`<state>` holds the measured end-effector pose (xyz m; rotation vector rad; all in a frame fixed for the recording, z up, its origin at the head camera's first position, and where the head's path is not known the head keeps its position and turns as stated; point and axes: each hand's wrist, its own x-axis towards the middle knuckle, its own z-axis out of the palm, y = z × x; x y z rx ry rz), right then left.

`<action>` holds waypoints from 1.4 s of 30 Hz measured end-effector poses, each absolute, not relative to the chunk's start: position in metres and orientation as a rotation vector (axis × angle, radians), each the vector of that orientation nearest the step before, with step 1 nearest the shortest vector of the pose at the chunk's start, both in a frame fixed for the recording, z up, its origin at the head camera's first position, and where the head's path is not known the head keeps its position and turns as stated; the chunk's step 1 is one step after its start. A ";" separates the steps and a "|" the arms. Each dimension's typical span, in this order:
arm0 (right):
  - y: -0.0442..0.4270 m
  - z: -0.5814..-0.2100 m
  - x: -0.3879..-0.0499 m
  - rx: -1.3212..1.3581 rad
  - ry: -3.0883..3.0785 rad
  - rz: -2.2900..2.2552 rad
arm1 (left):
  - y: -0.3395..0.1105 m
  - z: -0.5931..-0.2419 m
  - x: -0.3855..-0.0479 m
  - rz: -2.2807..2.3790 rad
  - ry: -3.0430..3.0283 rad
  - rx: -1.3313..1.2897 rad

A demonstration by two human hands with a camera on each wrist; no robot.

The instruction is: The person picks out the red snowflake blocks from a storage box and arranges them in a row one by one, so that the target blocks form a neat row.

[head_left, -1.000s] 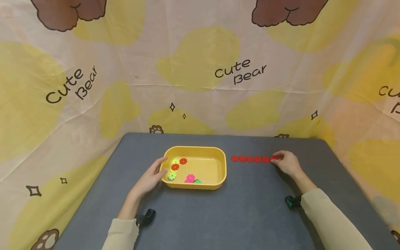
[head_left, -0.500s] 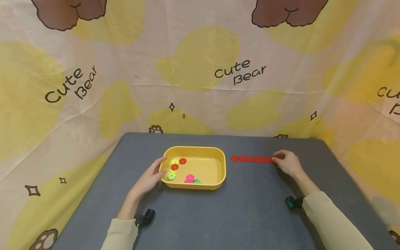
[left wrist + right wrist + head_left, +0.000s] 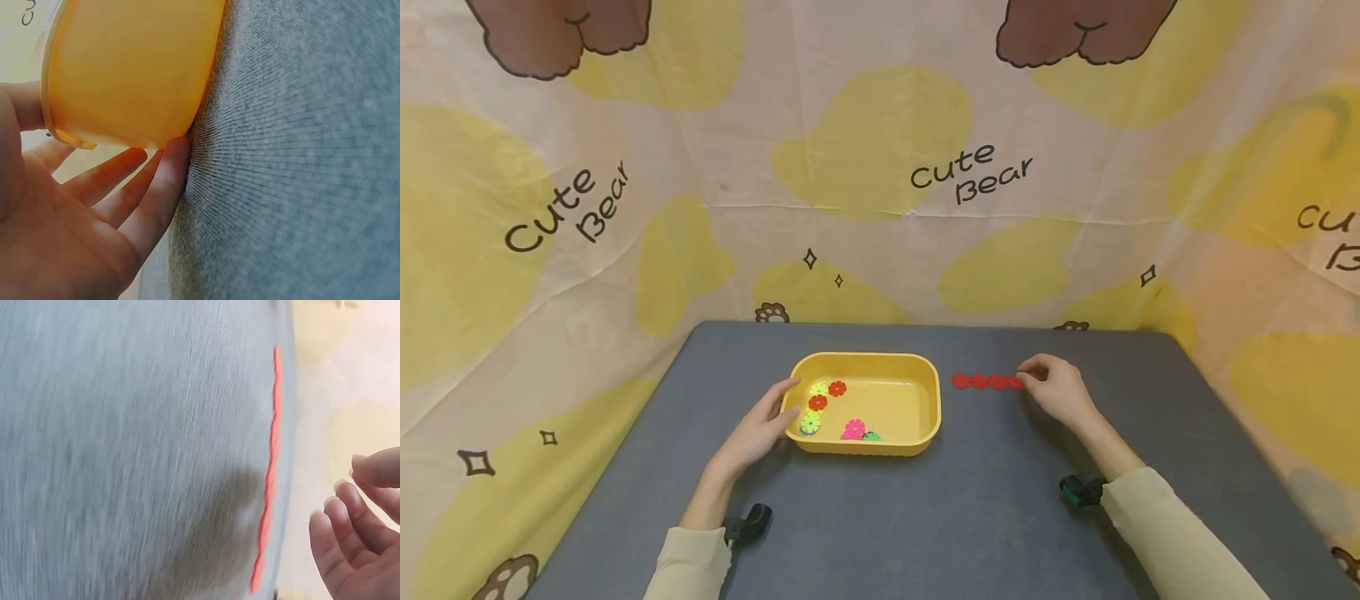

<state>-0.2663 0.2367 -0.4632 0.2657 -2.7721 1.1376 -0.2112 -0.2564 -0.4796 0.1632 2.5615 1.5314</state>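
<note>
In the head view, a row of several red flower-shaped plastic discs (image 3: 978, 382) lies on the table, its right end hidden behind my right hand (image 3: 1058, 393). The right wrist view shows that hand (image 3: 362, 525) raised off the red row (image 3: 270, 469), fingers loosely bent, with a gap to the thumb and nothing in them. My left hand (image 3: 758, 433) holds the left end of a yellow plastic tray (image 3: 917, 443). Seen from the left wrist, the thumb goes over the rim and the other fingers touch the tray's outer wall (image 3: 131, 69).
Inside the tray lie yellow-green discs (image 3: 810, 422), red discs (image 3: 817, 402), pink discs (image 3: 853, 429) and a green piece (image 3: 871, 437). A printed cloth (image 3: 865, 150) hangs behind and beside the grey table (image 3: 895, 525).
My right hand has moved left along the red row, from its right end to over more of the discs. The left hand and tray stay in place.
</note>
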 end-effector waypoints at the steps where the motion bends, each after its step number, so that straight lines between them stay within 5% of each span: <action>1: 0.232 -0.463 -0.266 0.280 -2.773 1.146 | -0.256 -0.480 -0.211 1.533 2.560 0.163; 42: 0.063 -0.425 -0.254 0.619 -2.676 1.260 | -0.254 -0.480 -0.210 1.544 2.557 0.126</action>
